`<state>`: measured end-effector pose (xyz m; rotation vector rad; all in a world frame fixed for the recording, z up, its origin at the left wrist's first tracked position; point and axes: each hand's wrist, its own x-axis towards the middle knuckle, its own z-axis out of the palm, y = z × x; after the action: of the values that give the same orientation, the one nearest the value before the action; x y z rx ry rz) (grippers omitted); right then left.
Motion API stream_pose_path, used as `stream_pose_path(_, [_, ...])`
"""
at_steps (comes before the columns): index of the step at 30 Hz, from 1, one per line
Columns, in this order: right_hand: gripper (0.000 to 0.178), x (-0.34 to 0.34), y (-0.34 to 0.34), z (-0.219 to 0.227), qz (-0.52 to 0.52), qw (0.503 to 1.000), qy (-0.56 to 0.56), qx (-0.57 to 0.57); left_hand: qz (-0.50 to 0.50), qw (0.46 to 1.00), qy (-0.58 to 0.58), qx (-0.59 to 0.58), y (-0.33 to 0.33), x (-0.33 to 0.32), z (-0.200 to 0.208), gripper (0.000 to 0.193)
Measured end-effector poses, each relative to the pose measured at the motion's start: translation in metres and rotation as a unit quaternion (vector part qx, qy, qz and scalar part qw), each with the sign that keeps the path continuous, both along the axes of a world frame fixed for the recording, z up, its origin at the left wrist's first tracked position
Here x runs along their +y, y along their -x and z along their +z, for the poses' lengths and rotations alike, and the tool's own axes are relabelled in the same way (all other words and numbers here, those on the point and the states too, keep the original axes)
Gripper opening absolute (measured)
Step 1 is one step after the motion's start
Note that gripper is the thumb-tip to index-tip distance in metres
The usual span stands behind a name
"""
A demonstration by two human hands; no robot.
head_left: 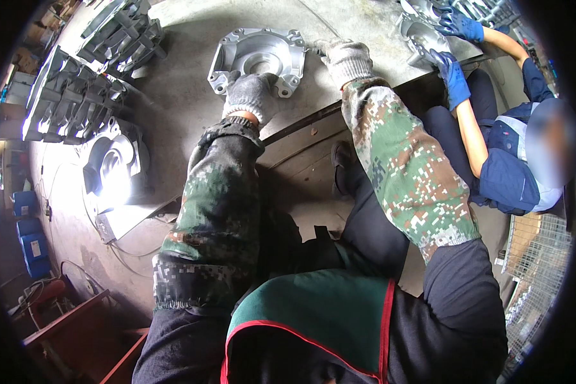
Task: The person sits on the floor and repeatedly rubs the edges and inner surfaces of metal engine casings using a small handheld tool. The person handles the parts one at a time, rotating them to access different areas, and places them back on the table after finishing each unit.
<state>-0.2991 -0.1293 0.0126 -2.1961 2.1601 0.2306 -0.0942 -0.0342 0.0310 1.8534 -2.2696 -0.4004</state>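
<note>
A silver cast-metal housing (292,52) with a round central opening and bolt lugs lies on the worktable. My left hand (250,97), in a grey knit glove, is closed on its near edge, with the thumb and fingers beside the opening. Just right of the casting is my right hand (347,59), also gloved, with its fingers curled together. Something thin and dark seems to stick out of that hand toward the casting's right edge, too small to make out. Camouflage sleeve covers run over both my forearms.
Stacked castings (70,102) stand at the left of the grey table (179,89). Below them, another casting (118,157) sits under a bright light. At the right, a co-worker's blue-gloved hands (453,77) handle a similar casting (421,35). A wire-mesh cage (537,256) stands lower right.
</note>
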Motion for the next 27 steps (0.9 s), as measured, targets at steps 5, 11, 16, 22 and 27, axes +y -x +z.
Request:
stream_pose_path(5, [0.034,0.009,-0.007,-0.005,0.053,0.994,0.093,0.017,0.013,1.0,-0.025,-0.003,-0.004,0.003,0.004,0.044])
stream_pose_path(11, [0.037,0.021,0.007,-0.006,0.004,0.999,0.052,-0.006,-0.017,0.998,-0.047,0.043,0.014,-0.007,-0.006,0.046])
stream_pose_path(16, [0.021,-0.003,-0.005,-0.026,-0.043,0.984,-0.039,-0.166,-0.001,1.0,0.0,-0.014,-0.001,-0.005,-0.004,0.05])
stream_pose_path(22, [0.038,0.052,0.011,-0.005,0.066,0.685,-0.319,-0.652,0.096,0.989,-0.025,0.107,-0.025,-0.014,-0.047,0.036])
stream_pose_path(27, [0.041,0.104,0.042,-0.039,-0.121,0.545,-0.122,-0.821,0.023,0.995,0.054,-0.079,-0.005,-0.019,-0.028,0.019])
